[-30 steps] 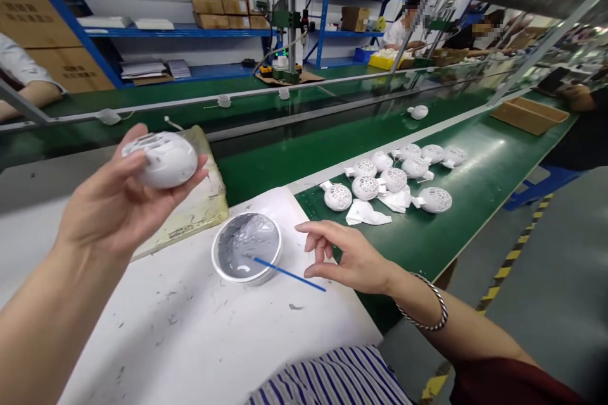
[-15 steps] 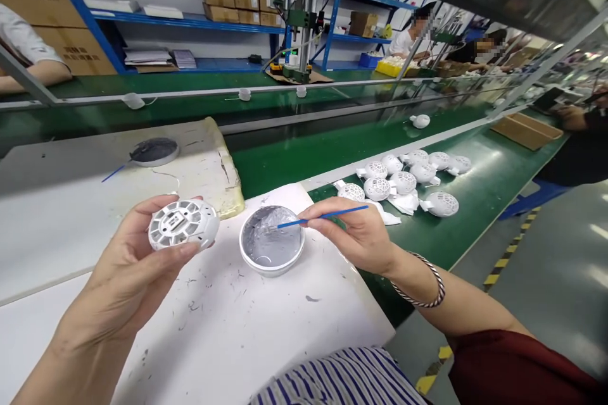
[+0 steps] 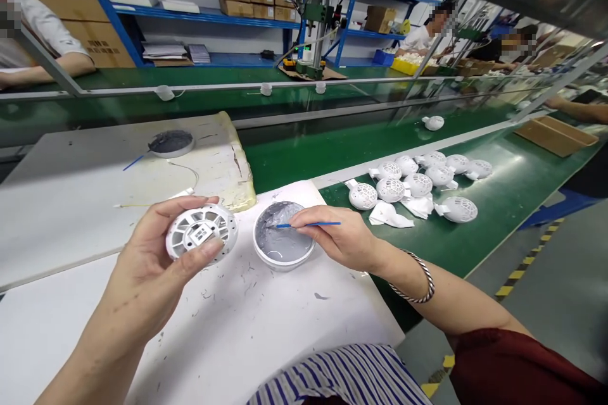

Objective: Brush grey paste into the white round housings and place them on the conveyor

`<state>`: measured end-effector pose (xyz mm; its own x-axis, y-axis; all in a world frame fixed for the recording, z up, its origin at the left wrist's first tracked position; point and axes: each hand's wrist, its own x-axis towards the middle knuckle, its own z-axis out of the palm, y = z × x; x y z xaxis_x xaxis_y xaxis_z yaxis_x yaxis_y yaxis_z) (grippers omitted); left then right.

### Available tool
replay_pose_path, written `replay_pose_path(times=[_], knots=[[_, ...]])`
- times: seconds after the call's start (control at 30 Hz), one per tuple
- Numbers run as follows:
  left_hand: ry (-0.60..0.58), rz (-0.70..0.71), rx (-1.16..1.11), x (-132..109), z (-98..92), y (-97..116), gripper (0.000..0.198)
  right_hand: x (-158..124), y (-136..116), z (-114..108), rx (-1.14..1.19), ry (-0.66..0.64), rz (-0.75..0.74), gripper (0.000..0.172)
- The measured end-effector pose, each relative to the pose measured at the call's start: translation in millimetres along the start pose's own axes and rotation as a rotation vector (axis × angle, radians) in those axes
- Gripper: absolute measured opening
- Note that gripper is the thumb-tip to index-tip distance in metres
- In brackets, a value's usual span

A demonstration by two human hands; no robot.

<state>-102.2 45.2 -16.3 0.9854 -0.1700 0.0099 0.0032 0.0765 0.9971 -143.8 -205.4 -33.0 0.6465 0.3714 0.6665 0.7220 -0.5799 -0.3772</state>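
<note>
My left hand (image 3: 156,259) grips a round white plastic housing (image 3: 202,232) with spoke-like openings and a small label-like square at its centre. The thumb presses on its front face. Between the thumb and fingers of my right hand (image 3: 339,240) is a thin blue stick (image 3: 313,224), held nearly level. Its tip reaches into the grey paste in a white round tub (image 3: 259,247), which stands on a smudged white sheet (image 3: 280,323). The tip itself is hard to make out against the paste.
Several white perforated shells (image 3: 392,190) and crumpled tissue (image 3: 390,214) lie on the green bench at right. A second tub of grey paste (image 3: 171,143) with a blue stick sits at back left. Farther off are a cardboard tray (image 3: 553,135), a bench press (image 3: 313,19) and several people.
My right hand has lowered the blue stick's tip into the paste and flattened the stick's angle. My left hand has turned the housing, shifting its thumb across the face. The camera view has swung left.
</note>
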Motion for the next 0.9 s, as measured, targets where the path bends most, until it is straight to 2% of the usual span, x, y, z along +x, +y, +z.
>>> replay_pose_path(times=[0.1,0.23,0.37,0.5,0.57,0.73,0.9], knots=[[-0.005,-0.026,-0.04,1.2,-1.6,-1.0,0.041,-0.7,2.1,3.4,0.031,-0.01,0.02,0.013],[0.112,-0.187,-0.176,5.5,-5.2,0.9,0.04,1.1,2.2,3.0,0.059,-0.02,0.082,0.012],[0.17,-0.238,-0.243,6.0,-5.5,8.7,0.037,3.3,1.5,-0.2,0.192,-0.017,0.318,0.011],[0.195,-0.239,-0.274,8.4,-7.0,12.1,0.035,2.7,5.7,-3.0,0.614,0.156,0.582,0.008],[0.198,-0.258,-0.293,10.1,-8.3,12.4,0.036,1.9,9.7,-4.7,0.755,0.247,0.678,0.012],[0.19,-0.314,-0.317,11.3,-8.6,13.9,0.037,0.3,19.5,-7.2,0.982,0.378,0.859,0.025],[0.218,-0.36,-0.306,12.0,-6.1,13.7,0.036,0.3,24.0,-6.9,1.066,0.456,0.958,0.028]])
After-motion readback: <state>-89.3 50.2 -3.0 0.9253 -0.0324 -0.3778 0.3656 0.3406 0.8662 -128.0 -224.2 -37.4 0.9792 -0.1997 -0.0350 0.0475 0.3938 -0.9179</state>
